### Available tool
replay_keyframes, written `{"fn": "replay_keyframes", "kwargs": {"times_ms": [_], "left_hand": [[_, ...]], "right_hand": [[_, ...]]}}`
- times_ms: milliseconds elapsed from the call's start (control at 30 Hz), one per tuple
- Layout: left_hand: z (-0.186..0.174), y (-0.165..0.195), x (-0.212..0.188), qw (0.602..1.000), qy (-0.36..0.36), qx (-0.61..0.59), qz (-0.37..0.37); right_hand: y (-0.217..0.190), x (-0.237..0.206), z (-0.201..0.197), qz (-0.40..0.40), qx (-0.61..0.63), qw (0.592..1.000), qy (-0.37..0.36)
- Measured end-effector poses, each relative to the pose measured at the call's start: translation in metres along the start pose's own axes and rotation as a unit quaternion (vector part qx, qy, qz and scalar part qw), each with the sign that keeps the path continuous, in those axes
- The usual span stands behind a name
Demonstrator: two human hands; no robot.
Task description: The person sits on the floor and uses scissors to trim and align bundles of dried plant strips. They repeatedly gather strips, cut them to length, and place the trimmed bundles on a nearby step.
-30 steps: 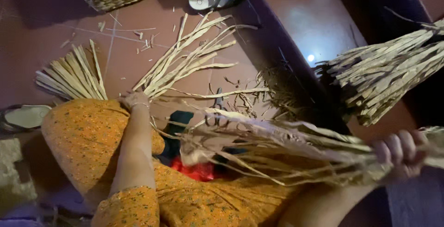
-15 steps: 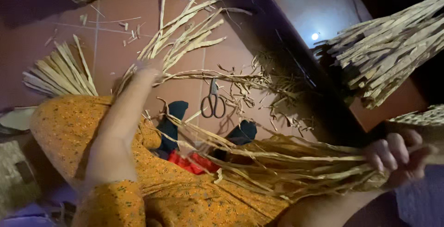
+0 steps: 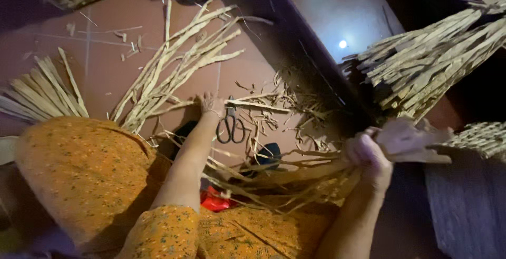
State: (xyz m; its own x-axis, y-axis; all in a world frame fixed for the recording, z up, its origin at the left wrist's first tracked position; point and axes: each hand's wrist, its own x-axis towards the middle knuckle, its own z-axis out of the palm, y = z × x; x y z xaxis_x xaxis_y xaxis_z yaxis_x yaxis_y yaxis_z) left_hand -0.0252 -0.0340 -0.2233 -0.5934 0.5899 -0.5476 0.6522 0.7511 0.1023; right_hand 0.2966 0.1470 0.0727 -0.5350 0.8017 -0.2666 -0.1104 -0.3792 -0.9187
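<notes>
Left hand [image 3: 211,103] has slid from the loose straw strips [image 3: 174,64] toward the scissors [image 3: 230,126] at three o'clock, fingers spread; right hand [image 3: 369,156] stays clenched around a dried strip bundle [image 3: 295,177].

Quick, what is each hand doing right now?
Left hand: open, reaching beside the scissors on the floor.
Right hand: closed around a bundle of dried strips.

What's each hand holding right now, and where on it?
Right hand grips a bundle of dried leaf strips at one end. Left hand holds nothing, beside the scissors.
</notes>
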Motion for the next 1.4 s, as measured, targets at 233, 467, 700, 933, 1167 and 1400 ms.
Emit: {"fn": "replay_keyframes", "kwargs": {"times_ms": [233,467,700,933,1167,1400], "left_hand": [[-0.041,-0.021,-0.011,0.948,0.073,-0.298,0.082],[-0.097,-0.01,-0.085,0.917,0.041,-0.388,0.088],[-0.056,-0.021,-0.118,0.849,0.278,-0.33,0.306],[-0.066,-0.101,-0.103,0.952,-0.174,-0.223,0.114],[-0.048,-0.196,-0.112,0.964,-0.246,0.018,-0.097],[-0.053,-0.206,-0.103,0.96,-0.245,0.078,-0.111]], "right_hand": [[0.047,0.034,0.069,0.118,-0.126,0.971,0.165],[0.081,0.043,0.141,0.089,0.022,0.995,0.042],[0.11,0.062,0.164,0.061,0.042,0.997,0.029],[0.058,0.05,0.171,0.049,-0.071,0.995,0.042],[-0.031,0.025,0.081,-0.087,0.13,0.987,0.026],[-0.04,0.031,0.008,-0.204,0.227,0.952,0.014]]}}
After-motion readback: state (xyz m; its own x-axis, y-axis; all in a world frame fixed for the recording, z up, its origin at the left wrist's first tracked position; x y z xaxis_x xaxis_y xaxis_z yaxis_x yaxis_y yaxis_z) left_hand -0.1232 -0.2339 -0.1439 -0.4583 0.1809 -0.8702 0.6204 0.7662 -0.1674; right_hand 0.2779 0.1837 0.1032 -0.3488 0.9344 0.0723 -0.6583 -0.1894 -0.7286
